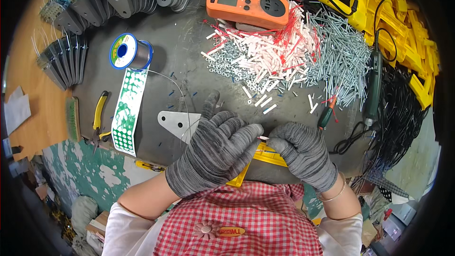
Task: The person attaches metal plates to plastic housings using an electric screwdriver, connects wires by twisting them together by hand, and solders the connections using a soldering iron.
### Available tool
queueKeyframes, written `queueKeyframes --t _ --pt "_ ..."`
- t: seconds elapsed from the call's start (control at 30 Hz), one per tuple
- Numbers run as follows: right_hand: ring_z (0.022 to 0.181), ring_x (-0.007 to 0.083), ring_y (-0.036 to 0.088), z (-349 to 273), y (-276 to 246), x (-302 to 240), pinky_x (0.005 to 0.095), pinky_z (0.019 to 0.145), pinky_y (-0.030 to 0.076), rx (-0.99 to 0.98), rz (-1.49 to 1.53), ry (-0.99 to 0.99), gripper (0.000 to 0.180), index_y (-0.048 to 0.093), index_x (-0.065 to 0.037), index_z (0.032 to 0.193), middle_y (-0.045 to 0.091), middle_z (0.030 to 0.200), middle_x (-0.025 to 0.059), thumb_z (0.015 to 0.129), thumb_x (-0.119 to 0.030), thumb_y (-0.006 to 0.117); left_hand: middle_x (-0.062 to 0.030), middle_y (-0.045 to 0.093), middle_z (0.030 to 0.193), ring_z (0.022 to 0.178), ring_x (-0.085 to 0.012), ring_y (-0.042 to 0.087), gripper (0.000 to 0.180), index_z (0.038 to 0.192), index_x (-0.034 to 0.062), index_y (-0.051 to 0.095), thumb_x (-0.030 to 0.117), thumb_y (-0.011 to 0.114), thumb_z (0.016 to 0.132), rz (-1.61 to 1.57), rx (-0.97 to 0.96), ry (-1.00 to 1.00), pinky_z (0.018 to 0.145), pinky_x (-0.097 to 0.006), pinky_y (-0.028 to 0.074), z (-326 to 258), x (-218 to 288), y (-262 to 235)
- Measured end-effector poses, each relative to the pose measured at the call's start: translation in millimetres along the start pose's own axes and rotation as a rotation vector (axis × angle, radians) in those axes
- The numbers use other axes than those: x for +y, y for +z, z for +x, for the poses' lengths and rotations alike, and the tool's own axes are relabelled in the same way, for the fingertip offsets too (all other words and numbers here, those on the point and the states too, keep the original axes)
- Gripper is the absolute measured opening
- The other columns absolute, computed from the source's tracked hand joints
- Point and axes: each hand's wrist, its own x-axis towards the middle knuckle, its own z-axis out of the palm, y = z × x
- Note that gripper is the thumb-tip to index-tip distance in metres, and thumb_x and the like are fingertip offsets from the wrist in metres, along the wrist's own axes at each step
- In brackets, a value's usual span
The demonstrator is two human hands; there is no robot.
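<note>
Both my hands wear grey striped knit gloves and meet near the front edge of the table. My left hand (215, 149) is closed, thumb and fingers bent toward the right. Opposite it, my right hand (303, 154) has its fingertips pressed together. A tiny white piece (263, 138) shows between the two sets of fingertips; which hand grips it is hard to tell. Below them lies a yellow plastic part (271, 156), partly covered by the left hand. Beside the left hand rests a grey metal plate with holes (177, 123), a thin wire crossing it.
Behind lie piles of white tubes (270, 57), nuts (227, 64) and long screws (346, 52). An orange meter (249, 4) sits there too. Solder spool (130, 51), green-dotted sheet (128, 114) and pliers (98, 116) are left; screwdriver (327, 114), black cables (398, 114) and yellow parts (403, 28) right.
</note>
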Motion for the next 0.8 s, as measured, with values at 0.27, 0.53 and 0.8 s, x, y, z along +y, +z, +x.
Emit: queueKeyframes --t 0.27,0.53,0.8 --pt "0.083 0.0253 0.067 -4.6 -31.8 1.6 0.0329 0.072 0.054 -0.159 0.132 -0.058 0.026 0.068 -0.007 0.105 0.068 0.094 0.0109 0.085 -0.024 0.072 -0.0068 0.060 0.079 0.082 -0.0263 0.061 0.021 0.091 0.0065 0.066 0.020 0.065 0.075 0.102 0.047 0.077 0.105 -0.071 0.028 2.5 -6.4 -4.7" --pt "0.095 0.0281 0.065 -2.4 -3.2 -9.1 0.0375 0.081 0.054 -0.033 -0.050 -0.158 0.019 0.072 -0.009 0.097 0.065 0.100 0.0102 0.078 -0.012 0.074 -0.0095 0.059 0.086 0.088 -0.0286 0.058 0.024 0.090 0.0073 0.064 0.027 0.062 0.076 0.146 -0.109 0.100 0.107 -0.069 0.022 9.4 -4.3 -6.7" --pt "0.087 0.0296 0.064 -18.9 -10.0 -9.7 0.0393 0.076 0.055 -0.018 -0.186 -0.130 0.023 0.071 -0.010 0.099 0.063 0.096 0.0127 0.078 -0.017 0.072 -0.0042 0.056 0.087 0.090 -0.0262 0.057 0.024 0.090 0.0136 0.067 0.028 0.069 0.072 0.104 0.135 0.047 0.108 -0.067 0.024 -17.9 8.9 -7.2"
